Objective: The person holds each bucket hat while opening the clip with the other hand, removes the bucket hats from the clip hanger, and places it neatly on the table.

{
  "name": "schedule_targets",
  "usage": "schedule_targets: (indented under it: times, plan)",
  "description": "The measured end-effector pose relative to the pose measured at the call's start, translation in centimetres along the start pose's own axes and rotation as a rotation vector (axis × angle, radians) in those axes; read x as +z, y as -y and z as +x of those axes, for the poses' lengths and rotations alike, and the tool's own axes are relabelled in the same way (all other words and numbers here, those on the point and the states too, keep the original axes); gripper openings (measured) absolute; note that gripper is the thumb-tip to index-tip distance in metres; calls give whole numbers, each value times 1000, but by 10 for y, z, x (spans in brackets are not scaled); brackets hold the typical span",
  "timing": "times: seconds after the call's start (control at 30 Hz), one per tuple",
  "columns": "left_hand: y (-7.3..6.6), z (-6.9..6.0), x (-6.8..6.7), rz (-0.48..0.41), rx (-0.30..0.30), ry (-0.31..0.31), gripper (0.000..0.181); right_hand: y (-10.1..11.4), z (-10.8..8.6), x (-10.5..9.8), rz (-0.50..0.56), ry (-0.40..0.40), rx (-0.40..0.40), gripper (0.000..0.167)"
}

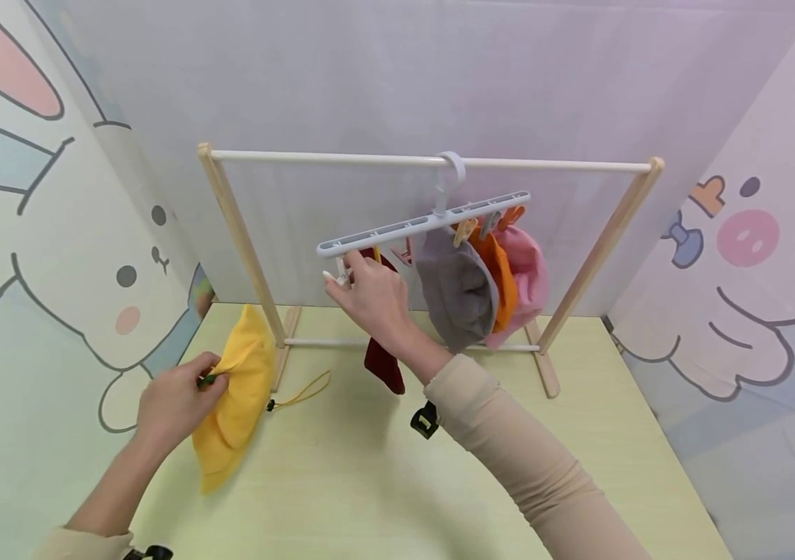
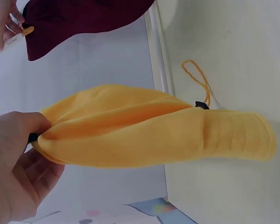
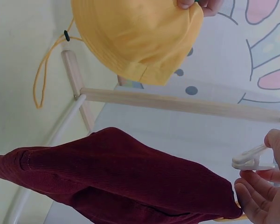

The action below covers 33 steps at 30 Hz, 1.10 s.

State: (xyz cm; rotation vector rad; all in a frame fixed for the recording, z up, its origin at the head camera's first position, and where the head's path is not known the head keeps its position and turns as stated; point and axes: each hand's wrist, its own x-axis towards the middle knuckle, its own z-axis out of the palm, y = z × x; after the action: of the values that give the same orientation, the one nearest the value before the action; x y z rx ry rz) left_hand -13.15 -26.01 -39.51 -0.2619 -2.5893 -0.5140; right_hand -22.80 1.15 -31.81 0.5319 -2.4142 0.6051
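My left hand (image 1: 176, 400) pinches the top edge of a yellow bucket hat (image 1: 242, 389), which hangs from the fingers at the left. A small dark green piece (image 1: 207, 380) shows at those fingers; its kind is unclear. A looped cord (image 2: 198, 79) with a black toggle dangles from the hat. At the left end of a white clip hanger (image 1: 411, 226), my right hand (image 1: 376, 299) pinches a white clothespin (image 3: 252, 159) between thumb and fingers. Beside it, a dark red corduroy hat (image 3: 126, 177) hangs from a yellow clothespin (image 2: 28, 31), partly hidden by the right hand in the head view.
The hanger hooks over the white bar of a wooden-legged rack (image 1: 341, 159) and tilts down to the left. On its right half hang a grey hat (image 1: 450, 292), an orange hat (image 1: 502, 284) and a pink hat (image 1: 530, 272). A pink clothespin (image 1: 404, 253) hangs near the middle.
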Motion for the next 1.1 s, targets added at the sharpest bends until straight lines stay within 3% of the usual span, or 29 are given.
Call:
schedule_targets:
  times: [0.27,0.63,0.87,1.1]
  plan:
    - [19,2,-5,53,-102,102,18,0,0,0,-9,-3,5,22]
    - [40,5,-8,104,-146,170,20,-1,-1,2,-2,-3,6,22]
    - [55,10,-11,131,-205,273,27,-1,-1,2,3,-7,1,22]
    - [64,13,-15,157,-230,309,25,-1,-1,2,6,-11,-4,22]
